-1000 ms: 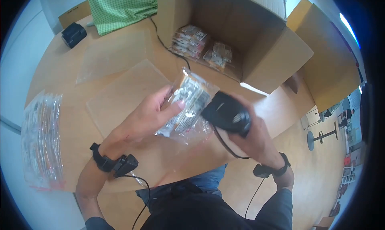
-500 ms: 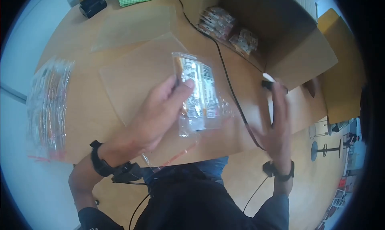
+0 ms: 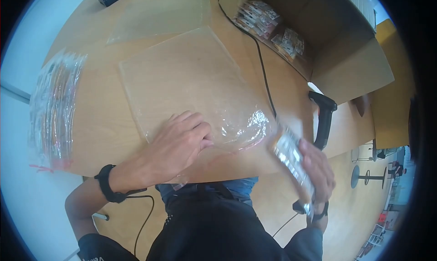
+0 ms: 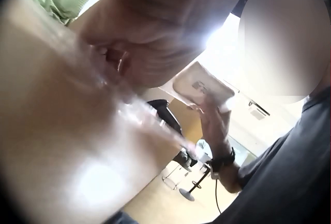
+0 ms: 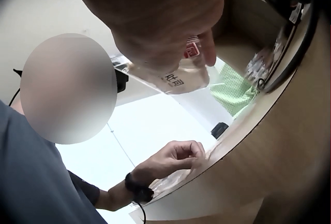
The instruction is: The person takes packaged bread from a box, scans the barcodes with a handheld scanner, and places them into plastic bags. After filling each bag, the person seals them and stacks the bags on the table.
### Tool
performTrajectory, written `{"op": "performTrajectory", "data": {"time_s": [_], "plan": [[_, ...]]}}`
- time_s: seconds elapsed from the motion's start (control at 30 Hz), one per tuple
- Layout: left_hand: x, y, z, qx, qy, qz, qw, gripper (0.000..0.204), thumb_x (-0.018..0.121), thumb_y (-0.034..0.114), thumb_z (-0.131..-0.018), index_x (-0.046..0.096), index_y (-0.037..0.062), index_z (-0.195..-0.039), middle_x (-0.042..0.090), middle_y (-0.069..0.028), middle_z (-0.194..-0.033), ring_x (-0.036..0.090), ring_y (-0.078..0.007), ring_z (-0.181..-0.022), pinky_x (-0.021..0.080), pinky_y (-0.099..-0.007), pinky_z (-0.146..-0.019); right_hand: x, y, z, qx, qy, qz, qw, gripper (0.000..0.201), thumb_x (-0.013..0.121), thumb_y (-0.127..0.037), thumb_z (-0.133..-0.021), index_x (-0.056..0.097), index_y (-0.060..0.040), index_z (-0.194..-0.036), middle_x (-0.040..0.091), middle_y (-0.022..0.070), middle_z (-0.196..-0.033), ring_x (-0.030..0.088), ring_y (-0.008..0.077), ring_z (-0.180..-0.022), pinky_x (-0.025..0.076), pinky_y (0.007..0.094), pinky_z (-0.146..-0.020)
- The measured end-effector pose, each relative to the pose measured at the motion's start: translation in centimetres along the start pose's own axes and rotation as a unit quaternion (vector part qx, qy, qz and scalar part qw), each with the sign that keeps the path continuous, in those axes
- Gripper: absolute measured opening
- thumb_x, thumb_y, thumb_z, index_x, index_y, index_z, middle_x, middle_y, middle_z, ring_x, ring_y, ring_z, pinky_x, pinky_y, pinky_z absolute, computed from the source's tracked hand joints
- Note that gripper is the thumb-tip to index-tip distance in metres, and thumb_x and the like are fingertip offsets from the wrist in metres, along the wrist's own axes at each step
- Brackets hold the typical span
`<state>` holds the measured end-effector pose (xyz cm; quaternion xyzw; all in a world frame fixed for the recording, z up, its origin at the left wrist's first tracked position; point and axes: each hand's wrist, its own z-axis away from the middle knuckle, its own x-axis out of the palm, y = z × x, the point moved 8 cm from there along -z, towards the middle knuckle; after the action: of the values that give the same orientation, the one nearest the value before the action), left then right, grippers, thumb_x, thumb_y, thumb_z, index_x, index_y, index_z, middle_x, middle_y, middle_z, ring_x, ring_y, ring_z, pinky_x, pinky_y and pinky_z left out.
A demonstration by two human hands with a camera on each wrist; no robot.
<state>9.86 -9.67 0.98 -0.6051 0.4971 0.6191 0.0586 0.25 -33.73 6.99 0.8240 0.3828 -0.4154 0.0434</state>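
Observation:
My right hand (image 3: 318, 170) grips a clear-wrapped packet of toast (image 3: 290, 154) by its side, tilted, out past the table's front edge. Printing shows on the packet's pale face in the right wrist view. At the near edge of the table, my left hand (image 3: 184, 140) has its fingers curled, pinching the rim of a large clear plastic bag (image 3: 182, 74). This bag lies flat, its reddish-edged end puffed up beside the hand. A black barcode scanner (image 3: 324, 120) lies on the table just beyond my right hand.
An open cardboard box (image 3: 346, 69) at the back right holds several stacked packets (image 3: 259, 19). A row of wrapped packets (image 3: 54, 110) stands at the left. Another clear bag (image 3: 164, 17) lies behind. A black cable (image 3: 264, 69) crosses the table.
The scanner has gone from my right hand onto the table. The toast packet has passed from my left hand to my right and moved rightward. My left hand has come down onto the bag.

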Motion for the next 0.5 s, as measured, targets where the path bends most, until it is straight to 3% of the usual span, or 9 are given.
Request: {"op": "performTrajectory", "data": {"time_s": [0.07,0.13,0.2,0.23,0.3,0.33,0.4,0.47,0.5], "plan": [[-1.1,-0.2,-0.1,-0.024,0.040,0.082,0.996,0.011,0.075,0.007,-0.089,0.066,0.0009,-0.091,0.064,-0.0103,-0.093,0.061,-0.0317,-0.088,0.050,-0.0410,-0.076,-0.5,-1.5,0.6,-0.026,-0.062,-0.037,0.997,0.039,0.080,-0.011,-0.085,0.067,-0.0076,-0.121,0.075,0.0200,-0.116,0.074,0.0385,-0.107,0.062,0.0389,-0.079],[-2.6,0.8,0.0,-0.003,0.054,0.078,0.995,0.010,0.076,0.005,-0.088,0.067,0.0014,-0.091,0.065,-0.0101,-0.092,0.061,-0.0307,-0.086,0.050,-0.0400,-0.075,-0.3,-3.5,0.6,-0.091,-0.095,-0.063,0.989,0.036,0.077,-0.015,-0.089,0.068,-0.0165,-0.123,0.076,0.0132,-0.118,0.076,0.0306,-0.105,0.053,0.0266,-0.065],[-4.0,2.0,-0.1,0.021,0.066,0.075,0.995,0.010,0.076,0.002,-0.086,0.068,0.0018,-0.091,0.066,-0.0100,-0.091,0.062,-0.0297,-0.084,0.050,-0.0390,-0.074,0.5,-5.8,0.1,-0.154,-0.141,-0.045,0.977,0.034,0.073,-0.018,-0.092,0.069,-0.0168,-0.126,0.075,0.0119,-0.120,0.076,0.0273,-0.104,0.051,0.0239,-0.067],[-4.5,2.5,0.0,0.026,0.073,0.077,0.994,0.011,0.077,0.001,-0.085,0.068,0.0019,-0.091,0.067,-0.0096,-0.092,0.062,-0.0288,-0.086,0.050,-0.0388,-0.074,1.2,-6.2,-0.5,-0.153,-0.139,-0.045,0.977,0.034,0.073,-0.018,-0.092,0.069,-0.0168,-0.126,0.075,0.0119,-0.120,0.076,0.0273,-0.104,0.051,0.0239,-0.067],[-5.0,3.3,0.2,0.034,0.069,0.076,0.994,0.012,0.078,0.000,-0.083,0.069,0.0020,-0.091,0.067,-0.0093,-0.093,0.062,-0.0280,-0.087,0.050,-0.0385,-0.074,3.4,-6.9,-2.2,-0.148,-0.139,0.069,0.977,0.038,0.070,-0.017,-0.093,0.068,-0.0135,-0.130,0.075,0.0107,-0.119,0.075,0.0258,-0.104,0.052,0.0249,-0.073],[-5.1,3.8,0.2,0.042,0.066,0.062,0.995,0.015,0.078,-0.001,-0.082,0.069,0.0026,-0.092,0.067,-0.0083,-0.093,0.063,-0.0285,-0.087,0.050,-0.0385,-0.074,4.7,-6.9,-3.1,-0.141,-0.121,0.079,0.979,0.043,0.069,-0.015,-0.089,0.068,-0.0076,-0.132,0.071,0.0147,-0.127,0.071,0.0270,-0.116,0.054,0.0292,-0.077],[-5.3,4.6,0.4,0.053,0.055,0.046,0.996,0.017,0.079,-0.002,-0.080,0.069,0.0032,-0.093,0.068,-0.0074,-0.093,0.063,-0.0290,-0.087,0.050,-0.0385,-0.074,8.9,-6.4,-5.2,-0.101,-0.175,0.092,0.975,0.044,0.066,-0.014,-0.086,0.069,-0.0035,-0.129,0.065,0.0189,-0.138,0.066,0.0286,-0.124,0.056,0.0328,-0.081],[-6.7,5.3,1.0,0.092,0.090,-0.096,0.987,0.020,0.079,-0.003,-0.079,0.069,0.0035,-0.096,0.068,-0.0077,-0.099,0.064,-0.0308,-0.090,0.051,-0.0384,-0.074,10.5,-7.0,-4.9,-0.108,-0.178,0.085,0.974,0.044,0.066,-0.014,-0.085,0.068,-0.0015,-0.127,0.062,0.0204,-0.141,0.065,0.0290,-0.123,0.056,0.0338,-0.083],[-7.0,5.3,1.4,0.089,0.094,-0.104,0.986,0.020,0.079,-0.003,-0.079,0.069,0.0035,-0.096,0.068,-0.0077,-0.099,0.064,-0.0308,-0.090,0.051,-0.0384,-0.074,11.3,-7.3,-5.1,-0.123,-0.187,0.077,0.972,0.044,0.065,-0.013,-0.084,0.068,0.0005,-0.126,0.060,0.0219,-0.144,0.064,0.0294,-0.121,0.055,0.0348,-0.085]]}}
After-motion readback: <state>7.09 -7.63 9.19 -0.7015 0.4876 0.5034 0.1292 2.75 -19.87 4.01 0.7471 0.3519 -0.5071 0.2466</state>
